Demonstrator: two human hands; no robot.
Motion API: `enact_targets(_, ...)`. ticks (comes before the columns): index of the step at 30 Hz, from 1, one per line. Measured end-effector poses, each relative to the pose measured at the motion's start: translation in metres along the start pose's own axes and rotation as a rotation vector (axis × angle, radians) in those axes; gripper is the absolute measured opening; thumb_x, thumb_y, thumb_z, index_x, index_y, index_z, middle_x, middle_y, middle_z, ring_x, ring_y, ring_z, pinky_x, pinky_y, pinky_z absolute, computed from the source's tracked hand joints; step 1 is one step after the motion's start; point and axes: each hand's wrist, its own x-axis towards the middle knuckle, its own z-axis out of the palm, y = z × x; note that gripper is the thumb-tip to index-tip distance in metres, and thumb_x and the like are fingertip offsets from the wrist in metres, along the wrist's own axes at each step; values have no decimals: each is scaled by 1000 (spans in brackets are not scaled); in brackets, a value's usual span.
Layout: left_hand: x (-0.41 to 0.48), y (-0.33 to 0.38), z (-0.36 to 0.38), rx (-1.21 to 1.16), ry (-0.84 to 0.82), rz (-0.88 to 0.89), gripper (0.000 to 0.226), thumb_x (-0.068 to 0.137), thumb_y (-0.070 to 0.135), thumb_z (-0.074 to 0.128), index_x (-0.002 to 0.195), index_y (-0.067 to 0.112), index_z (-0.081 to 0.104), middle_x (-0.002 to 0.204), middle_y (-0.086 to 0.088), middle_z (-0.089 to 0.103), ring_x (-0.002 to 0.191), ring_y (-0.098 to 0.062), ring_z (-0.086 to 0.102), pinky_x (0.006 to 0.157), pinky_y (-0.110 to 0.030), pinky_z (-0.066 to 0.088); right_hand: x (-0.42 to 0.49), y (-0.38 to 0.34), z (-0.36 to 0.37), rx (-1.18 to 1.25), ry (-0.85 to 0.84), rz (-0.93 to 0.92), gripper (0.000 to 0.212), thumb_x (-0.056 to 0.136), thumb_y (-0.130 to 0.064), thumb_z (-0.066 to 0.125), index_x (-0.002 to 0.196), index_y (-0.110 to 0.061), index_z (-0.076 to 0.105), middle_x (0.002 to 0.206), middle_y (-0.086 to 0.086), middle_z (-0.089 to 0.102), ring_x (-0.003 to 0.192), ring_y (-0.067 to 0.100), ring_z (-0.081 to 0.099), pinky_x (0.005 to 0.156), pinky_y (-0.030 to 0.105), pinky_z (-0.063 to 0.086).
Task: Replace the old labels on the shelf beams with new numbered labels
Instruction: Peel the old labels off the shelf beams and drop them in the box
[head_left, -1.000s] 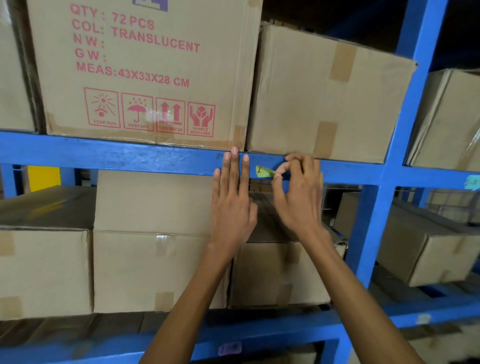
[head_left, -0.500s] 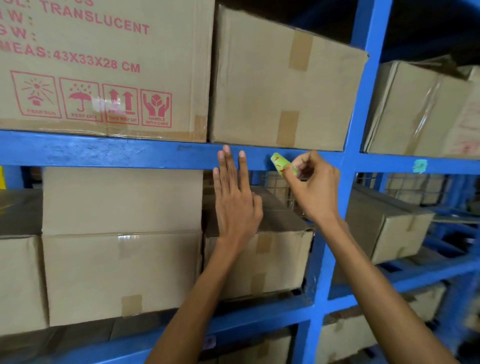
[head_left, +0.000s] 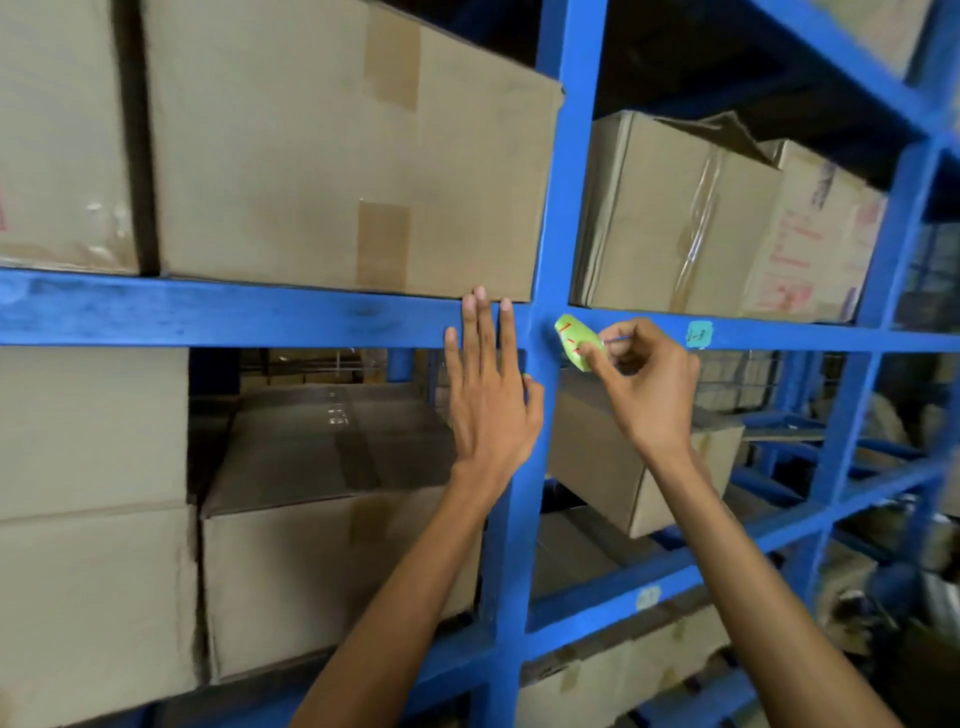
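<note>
The green label (head_left: 577, 342) is off the beam (head_left: 234, 312) now. A second ago it was only lifting at one edge under the right hand's fingertips; half a second ago it had come free; now the right hand (head_left: 644, 387) carries it rightward, pinched between thumb and forefinger with the other fingers curled in, and it curls in the air in front of the blue upright post (head_left: 545, 208), at about one o'clock from the left hand. Red marks show on its face, too bent to read.

The left hand (head_left: 488, 400) has not changed its job: it lies flat and open, fingers together, fingertips pressed on the beam's front face just left of the post, holding nothing.

The view has swung right as well, bringing a teal label (head_left: 699, 333) into sight on the next beam section, at about three o'clock from the peeled one, and a pale label (head_left: 648, 596) on a lower beam, around six o'clock.

Judging from this, the removal step at this spot is finished, the stretch of beam beside the left fingertips looks bare, and what remains here is discarding the old sticker and pressing on a new numbered one; no fresh label is visible in either hand
</note>
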Motion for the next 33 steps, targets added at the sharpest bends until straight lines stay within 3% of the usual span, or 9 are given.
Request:
enact_targets(2,-2,16,16,-18,-13,3,89,87,28,51,164,7,12,173,-20,3,161,-32,-1,130,-51,1,2,15,-11,-19,-27,11,21,85,-21,79,100,-26,65,65,-20,68,67,-4,68,82,36,55)
enact_targets(4,-6,27,31,-14,-20,8,89,88,28,50,164,7,11,173,-19,2,161,-31,0,130,-50,2,1,31,-20,-40,-45,20,28,85,-22,80,109,-26,66,68,-21,70,71,-6,70,88,32,53)
enact_targets(7,-17,35,48,-14,-26,36,87,90,24,50,164,7,7,173,-17,0,161,-30,-3,131,-46,-2,-10,56,-31,-54,-18,28,14,86,-17,79,96,-22,72,68,-15,70,70,-3,69,73,22,57)
enact_targets(12,-58,32,65,53,-83,97,91,87,23,52,164,8,7,174,-16,1,161,-29,-3,129,-44,-8,-65,99,-42,-136,-47,173,5,88,-23,75,85,-27,74,74,-16,74,70,-1,71,69,31,61)
enact_targets(17,-136,23,84,79,-202,100,95,84,22,57,164,7,9,174,-16,3,161,-29,-2,130,-44,-3,-157,147,-46,-173,-112,347,3,89,-24,74,86,-24,76,80,-16,76,75,-3,71,77,36,62)
enact_targets(23,-263,21,111,123,-406,76,93,85,19,58,163,1,11,170,-11,-11,157,-24,-19,131,-44,-1,-291,201,-45,-230,-189,548,17,86,-17,78,83,-33,71,83,-8,75,67,2,69,67,35,59)
enact_targets(28,-370,8,138,161,-584,50,99,84,23,64,162,1,8,168,-9,-11,155,-22,-27,129,-40,-9,-406,248,-35,-308,-309,730,8,82,-15,82,84,-23,79,76,0,79,64,11,72,64,31,58)
enact_targets(30,-416,3,151,178,-669,41,104,82,25,68,162,-1,7,167,-10,-11,154,-22,-30,129,-40,-11,-455,269,-27,-296,-363,837,1,83,-18,81,84,-18,81,77,0,79,66,12,74,65,34,60)
enact_targets(33,-491,-12,170,196,-769,73,104,83,26,68,161,-2,6,167,-12,-11,154,-23,-29,129,-41,-10,-535,301,-16,-334,-439,929,12,83,-30,81,87,-18,80,76,-4,79,66,10,74,62,30,59)
